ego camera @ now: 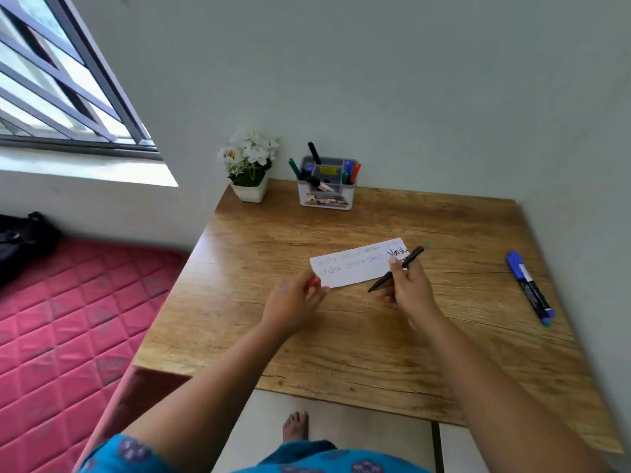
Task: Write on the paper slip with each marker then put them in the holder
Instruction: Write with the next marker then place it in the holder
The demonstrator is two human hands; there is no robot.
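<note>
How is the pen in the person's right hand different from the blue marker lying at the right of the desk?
The pen is thin and black; the blue marker is thicker, with a blue cap. The pen is gripped in the right hand, slanting over the paper slip; the blue marker lies untouched on the table. The pen looks uncapped, the marker capped. Both remain outside the holder.

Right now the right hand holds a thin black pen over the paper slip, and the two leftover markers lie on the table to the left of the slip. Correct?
Not quite. The head view shows the two markers lying right of the paper slip, near the table's right edge. The right hand does hold the thin black pen.
</note>
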